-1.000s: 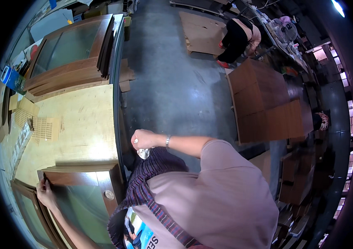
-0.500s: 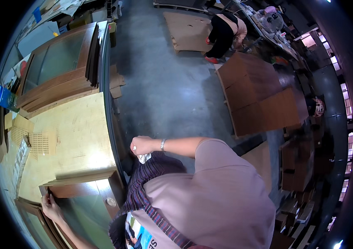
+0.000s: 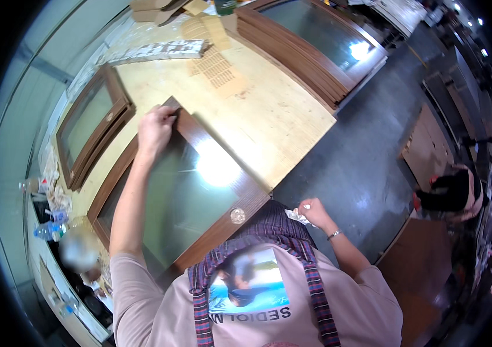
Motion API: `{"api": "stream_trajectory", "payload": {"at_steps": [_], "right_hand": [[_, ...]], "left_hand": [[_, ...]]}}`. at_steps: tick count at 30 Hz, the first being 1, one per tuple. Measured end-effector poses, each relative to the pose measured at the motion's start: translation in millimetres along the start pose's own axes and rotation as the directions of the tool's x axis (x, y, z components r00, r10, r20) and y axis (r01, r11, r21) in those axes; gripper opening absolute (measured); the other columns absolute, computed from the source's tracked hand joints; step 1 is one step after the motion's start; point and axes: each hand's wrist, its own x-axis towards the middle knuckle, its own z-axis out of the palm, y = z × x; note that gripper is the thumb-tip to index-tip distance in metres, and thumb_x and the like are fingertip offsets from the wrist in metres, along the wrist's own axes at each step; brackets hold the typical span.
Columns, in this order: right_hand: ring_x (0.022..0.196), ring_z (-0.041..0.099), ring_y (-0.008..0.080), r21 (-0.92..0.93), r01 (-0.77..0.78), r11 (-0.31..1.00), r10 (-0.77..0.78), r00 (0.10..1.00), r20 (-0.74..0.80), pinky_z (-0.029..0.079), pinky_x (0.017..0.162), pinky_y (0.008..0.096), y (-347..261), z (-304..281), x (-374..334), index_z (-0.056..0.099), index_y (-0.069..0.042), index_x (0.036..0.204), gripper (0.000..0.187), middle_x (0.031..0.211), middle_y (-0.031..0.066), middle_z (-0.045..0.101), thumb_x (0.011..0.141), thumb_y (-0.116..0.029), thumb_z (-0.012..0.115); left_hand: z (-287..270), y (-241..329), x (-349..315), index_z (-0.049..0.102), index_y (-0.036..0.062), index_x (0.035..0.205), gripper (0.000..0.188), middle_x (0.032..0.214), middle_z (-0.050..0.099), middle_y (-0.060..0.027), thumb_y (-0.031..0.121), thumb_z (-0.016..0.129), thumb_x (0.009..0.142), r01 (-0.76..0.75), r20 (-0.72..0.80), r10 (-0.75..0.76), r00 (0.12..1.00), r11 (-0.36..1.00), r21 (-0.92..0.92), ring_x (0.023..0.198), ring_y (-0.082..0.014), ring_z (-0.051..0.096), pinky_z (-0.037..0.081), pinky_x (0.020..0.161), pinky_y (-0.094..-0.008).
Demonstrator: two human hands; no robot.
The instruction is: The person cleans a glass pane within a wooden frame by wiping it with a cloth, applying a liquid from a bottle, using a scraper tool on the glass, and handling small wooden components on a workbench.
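A brown wood-framed glass door (image 3: 226, 191) lies right in front of me on a pale wooden workbench (image 3: 257, 133). My left hand (image 3: 156, 130) reaches across the glass, its fingers closed on the far corner of the frame. A pale round patch (image 3: 238, 216) marks the frame near its right corner. Beside my right hip, past the bench's edge, my right hand (image 3: 315, 213) is closed round a crumpled white cloth (image 3: 297, 216), apart from the door.
Smaller framed glass doors (image 3: 121, 107) are stacked at the left. Another stack (image 3: 292, 52) stands at the far end, beyond perforated tan sheets (image 3: 217, 69). Bottles (image 3: 43, 231) stand at left. A person (image 3: 448, 194) bends over beyond the grey floor (image 3: 350, 144) at right.
My view has swung left, bringing the door and bench to the middle. The left hand is still at the door's far corner, and the right still holds the cloth.
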Motion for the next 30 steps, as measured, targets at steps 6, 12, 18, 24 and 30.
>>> {"api": "stream_trajectory", "payload": {"at_steps": [6, 12, 18, 24, 30], "right_hand": [[0.063, 0.056, 0.011, 0.004, -0.012, 1.0, 0.012, 1.0, -0.012, 0.044, 0.059, 0.0278, -1, -5, 6, 0.069, -0.001, 0.071, 0.011, 0.067, 0.003, 0.064, 0.078, -0.004, 0.061], [0.066, 0.057, 0.0119, 0.004, -0.029, 1.0, 0.029, 1.0, -0.003, 0.045, 0.061, 0.028, 1, -13, 11, 0.068, 0.0, 0.07, 0.011, 0.069, 0.0047, 0.064, 0.078, -0.004, 0.061], [0.065, 0.059, 0.0142, -0.079, 0.042, 0.996, -0.041, 0.999, 0.011, 0.047, 0.061, 0.0305, 0, -7, 17, 0.07, 0.0, 0.073, 0.012, 0.069, 0.0068, 0.065, 0.078, -0.008, 0.062], [0.067, 0.06, 0.0119, 0.011, 0.153, 0.988, -0.153, 0.988, -0.011, 0.047, 0.063, 0.0286, -10, -21, 24, 0.07, 0.0, 0.073, 0.011, 0.07, 0.005, 0.066, 0.078, -0.007, 0.063], [0.065, 0.055, 0.0078, 0.098, 0.271, 0.958, -0.266, 0.962, -0.058, 0.044, 0.06, 0.0247, -58, -51, 21, 0.066, 0.0, 0.073, 0.016, 0.069, 0.0016, 0.063, 0.084, -0.01, 0.061]], "left_hand": [[6, 6, -7, 0.073, 0.0053, 0.095, 0.016, 0.09, 0.069, -0.0141, 0.006, 0.069, 0.08, 0.06, 0.028, -0.059, 0.998, 0.996, -0.058, 0.081, -0.031, 0.068, 0.052, 0.073, -0.0395], [8, 30, -27, 0.075, 0.0082, 0.09, 0.011, 0.088, 0.068, -0.0108, 0.007, 0.07, 0.08, -0.091, -0.004, 0.091, 0.996, 0.996, -0.027, 0.08, -0.0302, 0.067, 0.055, 0.073, -0.0417], [10, 16, -22, 0.074, 0.0089, 0.087, 0.013, 0.08, 0.066, -0.0099, 0.005, 0.068, 0.076, -0.009, -0.128, 0.015, 0.992, 0.999, 0.042, 0.077, -0.0297, 0.066, 0.055, 0.07, -0.0405], [6, 148, -108, 0.073, 0.007, 0.081, 0.027, 0.07, 0.064, -0.0102, -0.006, 0.063, 0.061, -0.5, 0.189, 0.58, 0.792, 0.795, -0.344, 0.069, -0.0265, 0.065, 0.054, 0.06, -0.0372], [23, 104, -99, 0.073, 0.0082, 0.083, 0.024, 0.072, 0.063, -0.0101, 0.0, 0.062, 0.064, -0.361, 0.031, 0.361, 0.932, 0.932, -0.024, 0.07, -0.0269, 0.064, 0.054, 0.063, -0.0398]]}}
